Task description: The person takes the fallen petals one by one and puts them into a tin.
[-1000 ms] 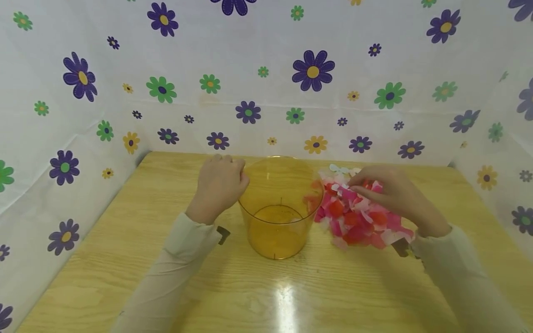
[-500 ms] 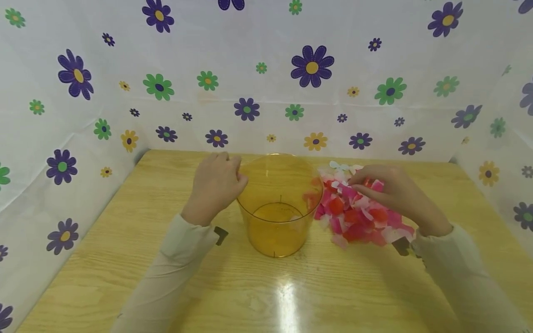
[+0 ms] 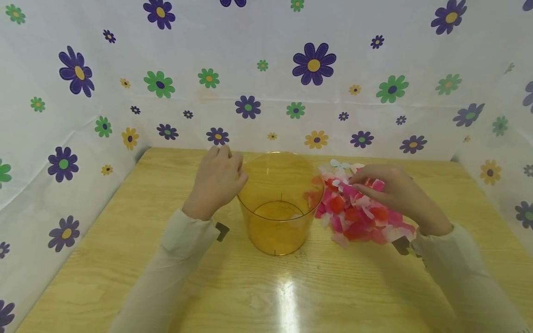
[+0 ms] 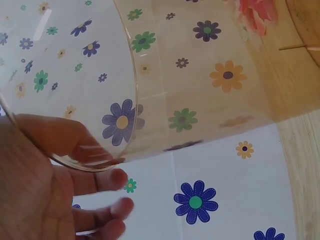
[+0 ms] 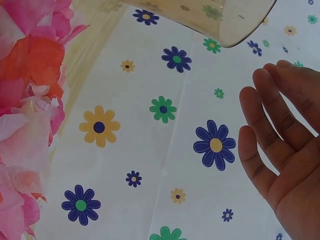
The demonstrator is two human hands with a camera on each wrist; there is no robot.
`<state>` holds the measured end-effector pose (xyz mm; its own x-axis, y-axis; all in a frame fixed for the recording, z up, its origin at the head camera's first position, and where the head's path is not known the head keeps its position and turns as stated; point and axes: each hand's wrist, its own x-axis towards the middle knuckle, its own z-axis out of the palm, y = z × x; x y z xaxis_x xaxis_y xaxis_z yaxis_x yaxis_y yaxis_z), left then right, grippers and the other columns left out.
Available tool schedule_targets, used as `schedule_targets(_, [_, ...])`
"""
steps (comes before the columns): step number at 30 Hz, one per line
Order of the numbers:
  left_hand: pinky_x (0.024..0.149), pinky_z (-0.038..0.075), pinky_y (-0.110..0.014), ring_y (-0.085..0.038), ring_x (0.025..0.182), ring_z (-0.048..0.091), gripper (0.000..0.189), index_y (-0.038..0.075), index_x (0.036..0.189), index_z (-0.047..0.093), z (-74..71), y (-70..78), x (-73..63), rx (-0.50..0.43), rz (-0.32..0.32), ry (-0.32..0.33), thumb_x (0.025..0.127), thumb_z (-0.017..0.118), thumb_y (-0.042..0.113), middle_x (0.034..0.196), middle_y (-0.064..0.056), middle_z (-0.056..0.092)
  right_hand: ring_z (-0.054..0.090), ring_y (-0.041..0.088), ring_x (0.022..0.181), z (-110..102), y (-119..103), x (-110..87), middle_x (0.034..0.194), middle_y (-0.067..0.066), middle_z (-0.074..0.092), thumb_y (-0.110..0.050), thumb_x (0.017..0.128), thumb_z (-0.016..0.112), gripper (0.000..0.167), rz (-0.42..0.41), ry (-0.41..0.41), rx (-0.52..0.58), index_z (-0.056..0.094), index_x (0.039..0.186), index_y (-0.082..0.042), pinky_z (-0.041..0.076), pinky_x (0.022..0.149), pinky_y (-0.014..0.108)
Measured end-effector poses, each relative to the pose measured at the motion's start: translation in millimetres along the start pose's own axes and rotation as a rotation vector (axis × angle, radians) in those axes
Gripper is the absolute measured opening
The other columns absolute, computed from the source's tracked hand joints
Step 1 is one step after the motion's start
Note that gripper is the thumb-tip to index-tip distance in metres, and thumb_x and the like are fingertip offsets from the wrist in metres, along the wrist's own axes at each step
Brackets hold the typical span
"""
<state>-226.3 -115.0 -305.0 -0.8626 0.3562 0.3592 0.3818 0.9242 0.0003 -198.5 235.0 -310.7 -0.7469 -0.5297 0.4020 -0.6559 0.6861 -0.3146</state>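
A transparent amber plastic bucket [image 3: 276, 238] stands upright on the table, and its inside shows through the wall. My left hand [image 3: 215, 182] holds its left rim. In the left wrist view, the thumb lies inside the bucket wall [image 4: 200, 115] and the fingers outside. To the right lies a heap of pink, red and white artificial petals [image 3: 360, 219]. Over that heap hovers my right hand [image 3: 389, 189], fingers loosely bent. The right wrist view shows no petal in this hand [image 5: 290, 145], with the petals [image 5: 25, 130] off to the left.
Both things stand on a light wooden table [image 3: 233, 296]. White cloth with printed flowers [image 3: 183, 55] walls off the back and both sides. A glossy light reflection [image 3: 287, 300] falls on the wood near the front.
The head view has tilted slightly, so the scene sits a little higher in the picture. Both hands, the bucket and the petals keep nearly the same places.
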Motion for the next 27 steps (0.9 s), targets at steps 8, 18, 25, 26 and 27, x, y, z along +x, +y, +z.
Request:
schedule_targets(8, [0.082, 0.030, -0.041, -0.031, 0.088, 0.037, 0.014, 0.007, 0.068, 0.053, 1.6, 7.2, 16.8, -0.029, -0.062, 0.011, 0.080, 0.051, 0.015, 0.081, -0.010, 0.047, 0.065, 0.012, 0.084, -1, -2, 0.7, 0.091, -0.001, 0.072, -0.005, 0.077, 0.073, 0.020, 0.013, -0.011, -0.011, 0.071, 0.096, -0.011, 0.053, 0.075, 0.026])
schedule_targets(18, [0.046, 0.027, -0.026, -0.017, 0.052, 0.039, 0.012, 0.008, 0.074, 0.049, 4.6, 11.0, 15.2, -0.102, -0.133, -0.088, 0.086, 0.048, 0.013, 0.057, -0.001, 0.040, 0.065, 0.019, 0.087, 6, 11, 3.8, 0.094, 0.005, 0.072, -0.007, 0.080, 0.071, 0.019, 0.127, -0.120, 0.025, 0.070, 0.099, -0.009, 0.054, 0.079, 0.043])
schedule_targets(25, [0.051, 0.032, -0.027, -0.020, 0.057, 0.043, 0.014, 0.008, 0.073, 0.051, 6.2, 10.5, 13.5, -0.071, -0.124, -0.046, 0.086, 0.049, 0.013, 0.058, -0.003, 0.046, 0.064, 0.020, 0.090, 36, 26, 7.9, 0.094, 0.005, 0.070, -0.010, 0.082, 0.070, 0.019, 0.254, -0.270, 0.012, 0.070, 0.101, -0.010, 0.053, 0.084, 0.043])
schedule_targets(26, [0.053, 0.035, -0.028, -0.022, 0.059, 0.045, 0.014, 0.008, 0.074, 0.053, 6.1, 10.9, 13.6, -0.059, -0.120, -0.039, 0.086, 0.049, 0.014, 0.060, -0.004, 0.049, 0.064, 0.020, 0.091, 41, 27, 9.4, 0.095, 0.003, 0.070, -0.012, 0.082, 0.070, 0.020, 0.275, -0.291, -0.009, 0.070, 0.102, -0.011, 0.052, 0.085, 0.043])
schedule_targets(27, [0.056, 0.037, -0.029, -0.023, 0.061, 0.046, 0.014, 0.008, 0.074, 0.054, 6.0, 11.2, 13.8, -0.051, -0.117, -0.033, 0.086, 0.049, 0.014, 0.061, -0.005, 0.051, 0.063, 0.020, 0.093, 46, 29, 10.7, 0.096, 0.003, 0.070, -0.014, 0.082, 0.070, 0.021, 0.281, -0.311, -0.032, 0.070, 0.103, -0.011, 0.052, 0.085, 0.043])
